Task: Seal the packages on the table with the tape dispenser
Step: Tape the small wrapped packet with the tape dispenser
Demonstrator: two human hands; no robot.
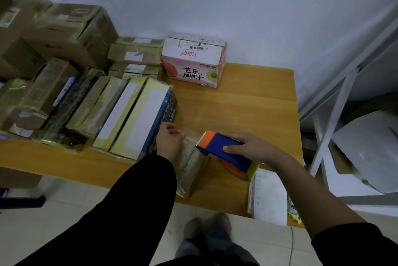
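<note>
**Q:** What is held in each hand?

**A:** One tape dispenser (224, 150), blue with an orange nose, is gripped from above by the right hand (252, 147), with thumb and fingers wrapped round its body. The left hand (170, 139) is set at the far end of one tape-wrapped brown package (191, 171) with its fingers curled. Whether anything is pinched cannot be told.

**Q:** Where is the dispenser placed?

**A:** It is held at the package's right edge, near the front of the table (237, 104).

**Q:** And the containers farther out?

**A:** All are seen closed, so their contents are hidden. A row of flat packages (129, 119) is stood on edge just left of the left hand; an exact count is prevented by blur. One pink printed carton (193, 61) is set against the wall. Brown cardboard boxes (64, 31) are stacked at the back left. Loose papers (267, 196) are laid at the table's near right corner, and a white shelf unit (336, 115) is seen beside it.
</note>
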